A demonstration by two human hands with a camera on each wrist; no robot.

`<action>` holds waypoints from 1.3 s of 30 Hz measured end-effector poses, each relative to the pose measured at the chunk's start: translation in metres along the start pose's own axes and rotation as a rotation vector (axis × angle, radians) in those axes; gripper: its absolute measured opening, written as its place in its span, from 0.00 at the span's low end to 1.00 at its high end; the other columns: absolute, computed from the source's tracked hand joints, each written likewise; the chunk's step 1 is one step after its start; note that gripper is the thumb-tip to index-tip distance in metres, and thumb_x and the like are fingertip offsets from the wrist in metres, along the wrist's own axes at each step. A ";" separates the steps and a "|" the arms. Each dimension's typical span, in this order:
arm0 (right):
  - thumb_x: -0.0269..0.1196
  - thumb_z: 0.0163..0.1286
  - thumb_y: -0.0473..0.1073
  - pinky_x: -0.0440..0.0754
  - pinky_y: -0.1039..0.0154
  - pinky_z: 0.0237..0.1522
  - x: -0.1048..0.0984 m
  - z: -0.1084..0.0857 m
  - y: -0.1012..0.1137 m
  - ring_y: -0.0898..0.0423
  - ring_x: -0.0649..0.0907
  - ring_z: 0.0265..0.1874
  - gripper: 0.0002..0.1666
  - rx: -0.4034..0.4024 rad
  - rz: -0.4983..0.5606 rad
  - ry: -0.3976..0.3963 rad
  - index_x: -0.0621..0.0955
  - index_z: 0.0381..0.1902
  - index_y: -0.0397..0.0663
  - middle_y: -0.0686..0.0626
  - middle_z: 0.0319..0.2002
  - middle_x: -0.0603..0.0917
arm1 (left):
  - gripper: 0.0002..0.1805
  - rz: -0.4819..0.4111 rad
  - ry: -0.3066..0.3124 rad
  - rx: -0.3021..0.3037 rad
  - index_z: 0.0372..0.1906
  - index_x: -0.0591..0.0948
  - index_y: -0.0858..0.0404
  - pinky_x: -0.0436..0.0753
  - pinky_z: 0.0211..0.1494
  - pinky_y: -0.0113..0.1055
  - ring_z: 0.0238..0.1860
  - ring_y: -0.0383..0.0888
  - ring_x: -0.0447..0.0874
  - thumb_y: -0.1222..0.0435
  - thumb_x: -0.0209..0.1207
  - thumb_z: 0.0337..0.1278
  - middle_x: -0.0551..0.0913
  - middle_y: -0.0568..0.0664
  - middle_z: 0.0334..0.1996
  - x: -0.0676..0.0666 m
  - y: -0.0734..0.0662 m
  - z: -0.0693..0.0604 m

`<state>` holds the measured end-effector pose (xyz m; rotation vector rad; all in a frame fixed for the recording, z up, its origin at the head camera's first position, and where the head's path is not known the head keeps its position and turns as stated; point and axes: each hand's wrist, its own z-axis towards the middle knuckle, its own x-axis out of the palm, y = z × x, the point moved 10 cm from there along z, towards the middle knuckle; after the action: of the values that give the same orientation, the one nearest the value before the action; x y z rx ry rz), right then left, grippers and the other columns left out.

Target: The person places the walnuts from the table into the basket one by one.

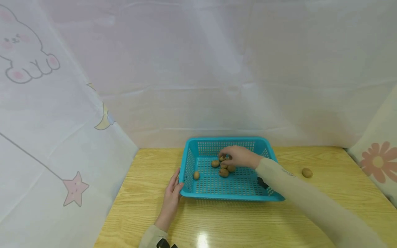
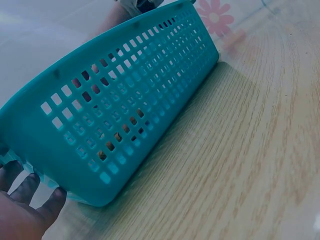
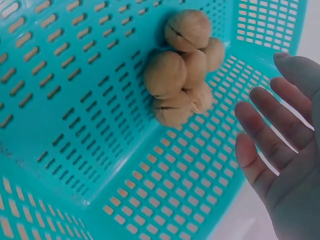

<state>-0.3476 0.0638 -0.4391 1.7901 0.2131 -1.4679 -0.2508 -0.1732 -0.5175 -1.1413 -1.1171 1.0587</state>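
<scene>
A blue plastic basket [image 1: 231, 197] with slotted walls stands on the wooden table. Several walnuts [image 1: 224, 173] are clustered near its middle, and one walnut [image 1: 196, 175] lies apart by the left wall. My right hand [image 1: 240, 156] is over the cluster with bent fingers; in the right wrist view the hand [image 3: 285, 145] has its fingers spread and holds nothing, beside the walnuts [image 3: 165, 75]. At the basket's left front corner, my left hand [image 1: 171, 198] touches the outside; in the left wrist view its fingers [image 2: 52, 202] rest against the short wall beneath the rim.
A single walnut [image 1: 307, 172] lies on the table [image 1: 328, 186] to the right of the basket. Pale patterned cloth [image 1: 217, 86] hangs behind the table and at both sides. My right forearm crosses above the basket's right front corner.
</scene>
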 end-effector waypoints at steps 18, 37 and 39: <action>0.69 0.73 0.44 0.86 0.55 0.45 -0.053 -0.051 -0.004 0.55 0.86 0.43 0.18 -0.055 -0.063 -0.163 0.85 0.58 0.49 0.51 0.52 0.88 | 0.34 0.004 -0.020 -0.012 0.85 0.51 0.60 0.73 0.73 0.51 0.79 0.61 0.58 0.63 0.46 0.82 0.54 0.60 0.82 0.001 -0.002 0.003; 0.70 0.71 0.41 0.81 0.64 0.35 -0.086 -0.136 -0.040 0.63 0.81 0.40 0.16 0.019 0.029 -0.274 0.85 0.56 0.47 0.48 0.52 0.87 | 0.35 -0.002 -0.005 0.017 0.85 0.51 0.62 0.76 0.71 0.47 0.78 0.62 0.60 0.64 0.47 0.81 0.55 0.60 0.82 0.003 -0.003 0.004; 0.70 0.71 0.41 0.81 0.64 0.36 -0.090 -0.147 -0.044 0.64 0.81 0.40 0.16 0.022 0.002 -0.303 0.85 0.55 0.48 0.48 0.51 0.88 | 0.35 -0.007 -0.007 0.017 0.85 0.51 0.62 0.76 0.71 0.47 0.78 0.62 0.60 0.64 0.47 0.81 0.56 0.60 0.82 0.004 -0.003 0.003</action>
<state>-0.2906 0.2209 -0.3783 1.5589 0.0412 -1.7217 -0.2536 -0.1695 -0.5143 -1.1199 -1.1147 1.0653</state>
